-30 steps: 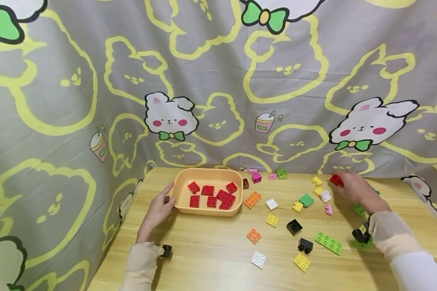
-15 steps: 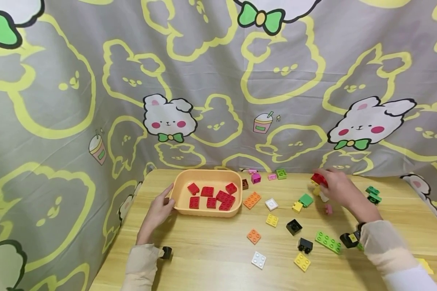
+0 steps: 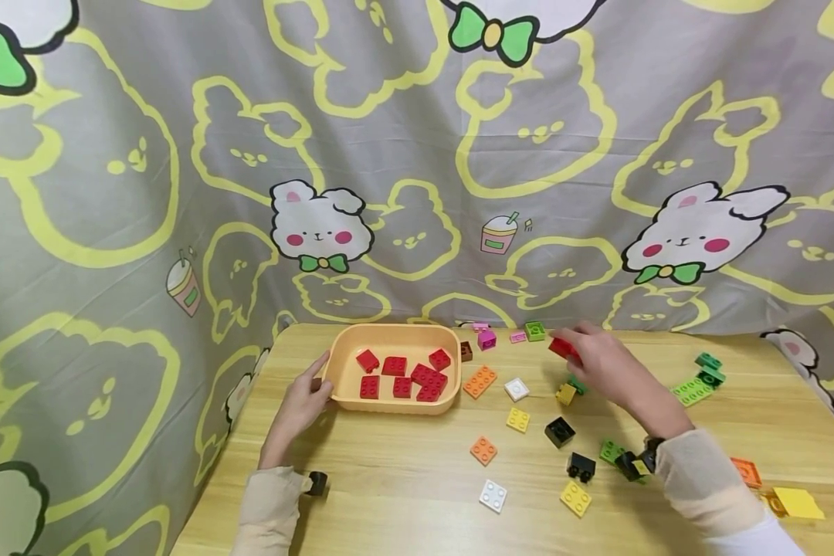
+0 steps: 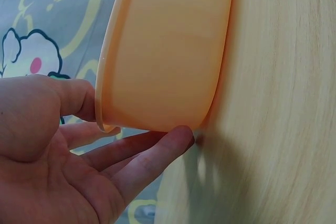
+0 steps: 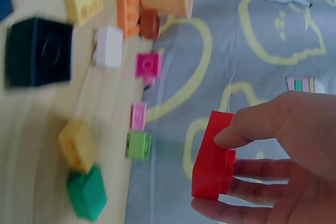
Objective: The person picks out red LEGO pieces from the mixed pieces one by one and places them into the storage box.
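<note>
My right hand (image 3: 608, 367) pinches a red toy brick (image 3: 563, 349) above the back of the table. In the right wrist view the brick (image 5: 212, 156) sits between thumb and fingers, studs toward the palm. At the left, my left hand (image 3: 306, 398) grips the end of an orange plastic tub (image 3: 392, 406). The left wrist view shows the hand (image 4: 94, 150) with a thumb at the tub's rim and fingers against its outer wall (image 4: 163, 51). Several red bricks (image 3: 394, 366) lie inside the tub.
Loose bricks lie scattered right of the tub: an orange one (image 3: 480, 381), a white one (image 3: 493, 496), black ones (image 3: 560, 432), a yellow one (image 3: 575, 499) and green ones (image 3: 709, 361). A patterned cloth (image 3: 417, 154) hangs behind the table (image 3: 389, 479).
My right hand has moved left across the back of the table with the red brick in it, uncovering green bricks at the right. The left hand has stayed at the tub.
</note>
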### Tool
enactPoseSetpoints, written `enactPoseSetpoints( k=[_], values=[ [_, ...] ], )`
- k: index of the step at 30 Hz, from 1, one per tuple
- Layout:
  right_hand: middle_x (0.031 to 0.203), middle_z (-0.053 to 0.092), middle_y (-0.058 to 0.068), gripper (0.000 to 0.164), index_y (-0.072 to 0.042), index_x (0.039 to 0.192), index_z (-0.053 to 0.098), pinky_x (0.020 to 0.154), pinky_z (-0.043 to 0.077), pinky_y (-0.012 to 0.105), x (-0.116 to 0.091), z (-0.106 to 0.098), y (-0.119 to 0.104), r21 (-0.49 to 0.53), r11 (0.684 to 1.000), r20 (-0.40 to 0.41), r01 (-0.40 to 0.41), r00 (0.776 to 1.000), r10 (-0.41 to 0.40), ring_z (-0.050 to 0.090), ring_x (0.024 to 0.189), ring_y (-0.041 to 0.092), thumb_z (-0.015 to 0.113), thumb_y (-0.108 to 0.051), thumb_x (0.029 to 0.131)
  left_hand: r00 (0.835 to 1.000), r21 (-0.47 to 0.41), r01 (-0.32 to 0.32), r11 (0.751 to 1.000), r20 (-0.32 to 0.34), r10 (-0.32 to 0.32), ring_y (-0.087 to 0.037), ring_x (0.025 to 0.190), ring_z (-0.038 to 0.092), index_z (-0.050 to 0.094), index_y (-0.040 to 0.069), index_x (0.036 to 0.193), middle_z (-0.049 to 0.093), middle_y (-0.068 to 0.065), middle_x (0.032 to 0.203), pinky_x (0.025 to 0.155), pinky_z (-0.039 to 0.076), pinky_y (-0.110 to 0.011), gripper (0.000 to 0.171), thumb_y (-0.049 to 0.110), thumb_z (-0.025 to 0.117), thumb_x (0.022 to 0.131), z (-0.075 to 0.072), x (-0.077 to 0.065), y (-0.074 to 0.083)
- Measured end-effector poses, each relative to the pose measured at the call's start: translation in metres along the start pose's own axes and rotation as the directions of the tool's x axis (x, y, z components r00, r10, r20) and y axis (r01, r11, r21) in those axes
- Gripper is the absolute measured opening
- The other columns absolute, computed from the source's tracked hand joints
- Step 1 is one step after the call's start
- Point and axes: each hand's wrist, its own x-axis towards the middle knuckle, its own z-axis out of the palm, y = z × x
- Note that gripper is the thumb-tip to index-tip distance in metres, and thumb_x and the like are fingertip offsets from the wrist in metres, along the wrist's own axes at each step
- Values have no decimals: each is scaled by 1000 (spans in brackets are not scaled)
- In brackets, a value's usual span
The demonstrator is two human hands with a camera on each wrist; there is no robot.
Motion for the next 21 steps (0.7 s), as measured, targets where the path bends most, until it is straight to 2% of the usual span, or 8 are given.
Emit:
enactPoseSetpoints(
  k=[8,13,21],
  values=[
    [107,63,21,45,0,123,66,73,58,49,29,8,-30,68,998,28,9,1000,-11,61,87,32,72,0,79,1000,-1,0,1000,3,0,-34,95,67,31,4,155,62,-37,116,78,59,-43,60,3,45,96,1,0,0],
    [106,64,18,47,-4,124,67,73,58,43,49,16,-55,85,993,21,83,996,-86,61,87,28,68,4,77,1000,-9,2,1000,-2,-2,-34,95,68,31,5,155,63,-37,115,78,59,-43,60,3,45,96,0,0,0],
    [105,66,11,45,-5,120,70,67,56,34,80,32,-91,98,976,25,193,980,-196,59,84,20,65,4,76,999,3,-34,999,-1,34,-35,95,68,31,2,154,64,-37,113,77,59,-42,59,1,46,97,0,-1,2]
  ],
)
